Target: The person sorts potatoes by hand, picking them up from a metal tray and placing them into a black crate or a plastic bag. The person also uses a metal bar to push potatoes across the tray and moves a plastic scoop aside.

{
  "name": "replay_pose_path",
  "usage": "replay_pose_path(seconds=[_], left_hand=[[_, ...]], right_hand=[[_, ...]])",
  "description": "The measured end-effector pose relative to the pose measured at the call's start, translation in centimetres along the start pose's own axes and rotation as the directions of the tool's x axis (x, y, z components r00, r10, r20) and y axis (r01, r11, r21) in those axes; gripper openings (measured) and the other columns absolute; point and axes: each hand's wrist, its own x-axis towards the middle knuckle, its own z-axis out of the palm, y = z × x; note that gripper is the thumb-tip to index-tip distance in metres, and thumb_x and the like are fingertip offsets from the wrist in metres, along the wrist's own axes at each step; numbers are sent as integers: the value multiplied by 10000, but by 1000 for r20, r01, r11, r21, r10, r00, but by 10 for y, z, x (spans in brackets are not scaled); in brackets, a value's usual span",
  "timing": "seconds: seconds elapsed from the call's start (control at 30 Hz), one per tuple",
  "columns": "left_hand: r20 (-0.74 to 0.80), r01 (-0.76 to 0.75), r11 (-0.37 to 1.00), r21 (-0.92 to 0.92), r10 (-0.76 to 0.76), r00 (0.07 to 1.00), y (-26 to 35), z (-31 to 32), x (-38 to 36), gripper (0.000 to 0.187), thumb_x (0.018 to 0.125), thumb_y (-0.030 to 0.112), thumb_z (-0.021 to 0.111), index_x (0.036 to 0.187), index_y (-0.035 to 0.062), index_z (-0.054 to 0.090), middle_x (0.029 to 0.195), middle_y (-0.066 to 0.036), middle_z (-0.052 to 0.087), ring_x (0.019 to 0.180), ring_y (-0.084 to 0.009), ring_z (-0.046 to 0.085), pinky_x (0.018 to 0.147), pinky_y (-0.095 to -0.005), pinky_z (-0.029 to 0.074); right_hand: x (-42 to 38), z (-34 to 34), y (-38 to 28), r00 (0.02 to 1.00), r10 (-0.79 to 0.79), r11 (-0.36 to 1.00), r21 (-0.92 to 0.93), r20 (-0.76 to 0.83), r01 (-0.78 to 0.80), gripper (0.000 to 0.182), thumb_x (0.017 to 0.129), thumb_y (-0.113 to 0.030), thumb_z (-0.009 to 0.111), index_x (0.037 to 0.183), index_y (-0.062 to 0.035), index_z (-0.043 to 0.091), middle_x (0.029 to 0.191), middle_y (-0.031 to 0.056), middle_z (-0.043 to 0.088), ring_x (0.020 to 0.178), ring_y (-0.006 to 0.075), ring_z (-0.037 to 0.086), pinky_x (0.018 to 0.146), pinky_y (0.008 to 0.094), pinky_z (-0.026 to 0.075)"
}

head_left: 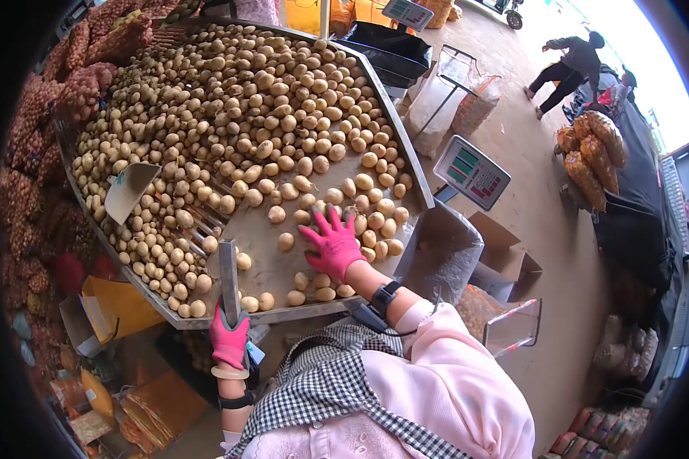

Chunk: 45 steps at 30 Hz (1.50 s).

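Small round tan potatoes (245, 115) cover much of a wide metal sorting table (260, 237). My right hand (334, 245), in a pink glove with dark fingertips, lies palm down with fingers spread, touching potatoes near the right end. Several potatoes sit around its fingertips and below the palm by the near rim. At the near edge, my left hand (229, 339), gloved the same way, is closed around the lower end of a flat upright metal bar (229, 271). Part of its grip is hidden from above.
A pale scoop (130, 191) rests on the potatoes at left. Digital scales (472, 173) stand right of the table, beside a plastic-lined bin (440, 249) and cardboard boxes (497, 245). Red mesh sacks (34, 183) are piled at left. Another person (574, 65) bends at upper right.
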Motion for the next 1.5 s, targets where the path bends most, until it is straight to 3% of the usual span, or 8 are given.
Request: replay_pose_path(seconds=[0.3,0.37,0.57,0.77,0.93,1.13,1.23,1.5], left_hand=[[148,0,992,129,-19,989,20,19,23,626,781,96,748,1361,44,518,1048,-134,690,951,-240,671,842,-360,530],[145,-35,983,178,9,989,18,25,28,619,776,112,757,1346,38,526,1040,-142,688,944,-250,673,837,-364,531],[220,-109,974,199,64,973,36,46,42,692,752,101,770,1376,13,484,1143,-183,662,1040,-305,661,887,-389,526],[299,-73,947,314,-25,954,56,64,56,749,749,73,744,1430,21,436,1293,-228,597,1205,-350,583,1000,-389,476],[294,-18,967,253,-59,954,67,69,63,738,756,85,742,1426,19,441,1307,-230,588,1210,-357,578,1006,-388,473],[271,8,967,253,-79,959,50,71,64,722,761,88,749,1416,16,452,1302,-224,593,1213,-355,577,1000,-389,479],[270,81,978,193,-132,954,45,72,61,713,767,79,745,1414,17,452,1299,-218,598,1215,-342,581,996,-390,481],[246,79,971,224,-135,960,59,71,56,685,780,71,735,1405,26,458,1249,-201,631,1171,-324,614,969,-389,495]], right_hand=[[-104,-36,83,927,373,928,-33,33,-372,726,815,-527,671,1428,-194,469,1484,163,403,1396,373,330,1096,636,248],[-103,-53,94,929,352,936,49,-113,-349,690,807,-461,714,1393,-164,502,1443,175,438,1364,374,370,1099,544,301],[13,-59,167,960,153,986,101,-236,-133,598,800,-411,727,1323,-175,557,1418,188,471,1343,380,405,1093,478,357],[105,-41,190,931,364,926,-93,-30,-365,742,833,-569,624,1478,-270,413,1584,95,304,1434,428,265,1064,581,353],[24,-29,186,991,64,993,102,-119,-52,713,792,-397,730,1421,-196,462,1531,121,363,1401,408,324,1072,532,374],[-53,-90,144,978,-130,991,31,165,127,659,749,-355,775,1328,-139,547,1396,136,516,1240,392,508,997,502,465],[-22,-103,148,987,-71,976,194,-143,98,500,812,-331,725,1249,-126,597,1260,94,608,1076,341,621,891,390,524],[161,-31,177,976,27,997,80,-216,-10,647,869,-462,644,1409,-145,483,1503,204,388,1436,378,282,1180,501,233]])
